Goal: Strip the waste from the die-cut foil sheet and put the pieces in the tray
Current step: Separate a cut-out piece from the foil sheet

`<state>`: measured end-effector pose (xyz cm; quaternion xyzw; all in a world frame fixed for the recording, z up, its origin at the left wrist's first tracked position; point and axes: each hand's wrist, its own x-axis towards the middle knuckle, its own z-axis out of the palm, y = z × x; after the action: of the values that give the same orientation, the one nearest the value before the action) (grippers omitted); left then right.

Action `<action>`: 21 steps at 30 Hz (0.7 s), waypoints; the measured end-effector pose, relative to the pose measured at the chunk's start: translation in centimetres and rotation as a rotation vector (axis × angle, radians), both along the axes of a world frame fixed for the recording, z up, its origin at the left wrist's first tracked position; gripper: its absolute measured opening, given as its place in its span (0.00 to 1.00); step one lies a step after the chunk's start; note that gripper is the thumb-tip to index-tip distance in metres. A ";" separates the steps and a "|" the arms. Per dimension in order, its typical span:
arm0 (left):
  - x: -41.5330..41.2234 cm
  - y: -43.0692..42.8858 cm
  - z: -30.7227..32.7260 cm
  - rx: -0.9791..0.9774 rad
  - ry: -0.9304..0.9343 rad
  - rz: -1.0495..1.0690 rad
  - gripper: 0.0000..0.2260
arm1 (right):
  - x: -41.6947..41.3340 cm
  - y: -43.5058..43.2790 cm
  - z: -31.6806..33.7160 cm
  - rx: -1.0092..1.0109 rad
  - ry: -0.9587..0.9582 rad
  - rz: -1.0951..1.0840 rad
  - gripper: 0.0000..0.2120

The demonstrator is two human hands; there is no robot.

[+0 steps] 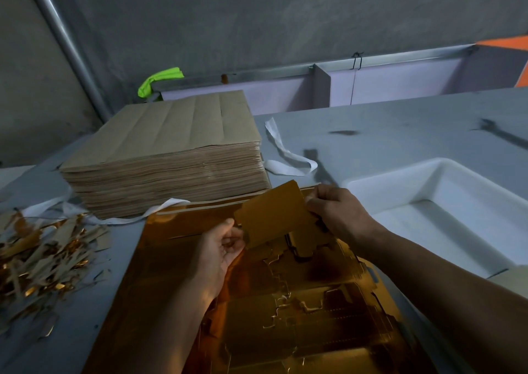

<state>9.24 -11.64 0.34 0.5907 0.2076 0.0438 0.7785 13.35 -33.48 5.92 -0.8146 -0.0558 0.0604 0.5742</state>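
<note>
A gold die-cut foil sheet (177,273) lies flat on the grey table in front of me, its cut outlines showing at the centre and right. Above it I hold one gold cut piece (274,216) lifted and tilted. My left hand (220,248) pinches its lower left edge. My right hand (334,210) pinches its upper right edge. A white plastic tray (445,182) stands to the right, and the part of its inside in view holds nothing.
A thick stack of brown sheets (168,156) sits behind the foil sheet at the left. A heap of gold and brown waste strips (40,256) lies at the far left. White strapping bands (285,156) curl beside the stack. A green cloth (160,80) hangs at the back.
</note>
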 end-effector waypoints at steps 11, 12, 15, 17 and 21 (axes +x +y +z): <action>-0.3 -0.2 0.5 -0.042 0.039 -0.021 0.05 | -0.2 0.2 0.0 -0.086 0.030 0.049 0.12; -0.3 -0.3 0.6 -0.052 0.040 -0.013 0.06 | -0.2 0.3 -0.1 -0.089 0.030 0.046 0.12; -0.4 -0.5 0.6 -0.097 0.044 0.042 0.07 | -0.1 0.2 0.0 -0.079 0.032 0.036 0.12; -0.3 -0.4 0.7 -0.125 0.039 0.070 0.07 | -0.1 0.2 0.1 -0.061 0.036 0.028 0.13; 0.1 -0.2 1.5 -0.113 0.032 0.084 0.09 | -0.1 0.3 0.1 -0.027 0.059 0.033 0.13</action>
<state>9.33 -11.80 1.80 0.5371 0.2468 0.0553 0.8047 13.23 -33.21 6.04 -0.8190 -0.0514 0.0943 0.5636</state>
